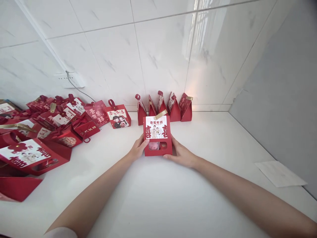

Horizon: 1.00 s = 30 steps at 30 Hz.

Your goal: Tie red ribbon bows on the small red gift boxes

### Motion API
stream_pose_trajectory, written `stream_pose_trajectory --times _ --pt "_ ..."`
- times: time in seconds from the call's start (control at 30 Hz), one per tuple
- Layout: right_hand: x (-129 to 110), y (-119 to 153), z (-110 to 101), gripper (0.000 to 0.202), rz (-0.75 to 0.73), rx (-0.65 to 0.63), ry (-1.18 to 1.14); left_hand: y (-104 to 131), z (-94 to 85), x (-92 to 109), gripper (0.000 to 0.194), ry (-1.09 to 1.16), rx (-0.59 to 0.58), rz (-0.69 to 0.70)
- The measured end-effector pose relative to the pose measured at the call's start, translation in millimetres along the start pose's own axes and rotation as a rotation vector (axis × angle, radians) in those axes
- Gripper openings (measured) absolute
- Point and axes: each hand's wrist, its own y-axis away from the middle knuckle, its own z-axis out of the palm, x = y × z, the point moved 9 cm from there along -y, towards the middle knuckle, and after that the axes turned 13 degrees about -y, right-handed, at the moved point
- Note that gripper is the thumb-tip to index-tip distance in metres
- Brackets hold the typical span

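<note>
A red gift box (pixel 157 152) with a printed wedding couple, a gold ribbon handle and a small front window stands upright between my hands. Through the window, wrapped items show inside. My left hand (pixel 139 147) grips its left side, thumb on the front edge. On its right side my right hand (pixel 182 152) is closed round the lower corner, the thumb along the bottom front. Just behind it, several narrow red gift boxes (pixel 174 110) stand side by side in a row near the wall. A single red gift box (pixel 118 119) with a cartoon couple stands to the left of that row.
Many red gift boxes (pixel 59 155) are heaped along the left of the white table (pixel 158 201). A tiled wall (pixel 163 56) rises at the back, with a socket strip (pixel 71 80) and cable at left. A white sheet (pixel 281 173) lies at the right edge beside a grey panel.
</note>
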Motion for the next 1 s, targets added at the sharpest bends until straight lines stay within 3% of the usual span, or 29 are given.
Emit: stream_pose_trajectory --times 0.13,0.27,0.37,0.43,0.53,0.7,0.83,1.0 --pt "15.3 -0.7 -6.7 0.094 0.155 0.062 -0.247 0.0 0.0 -1.0 0.063 0.035 0.017 -0.008" --pt "35.2 11.0 9.1 0.054 0.426 0.187 -0.827 -0.8 5.8 -4.7 0.081 0.198 -0.017 -0.071" --pt "32.1 17.0 25.4 0.044 0.437 0.185 -1.038 -3.0 5.2 -5.3 0.079 0.225 0.004 -0.117" --pt "29.5 18.5 32.6 0.039 0.422 0.138 -1.032 -4.9 4.6 -2.0 0.074 0.226 0.011 -0.098" --pt "30.3 17.7 24.4 0.038 0.35 0.217 -0.971 -5.9 3.9 -5.7 0.072 0.208 0.025 -0.144" --pt "26.7 9.7 21.5 0.058 0.242 0.141 -0.717 -5.8 10.0 -5.3 0.067 0.318 -0.046 -0.16" --pt "26.5 5.5 6.0 0.062 0.145 0.208 -0.539 -2.1 2.7 -8.3 0.07 0.328 -0.006 -0.121" --pt "25.3 5.7 14.3 0.06 0.175 0.048 -0.485 4.7 4.4 -9.5 0.07 0.255 -0.02 -0.023"
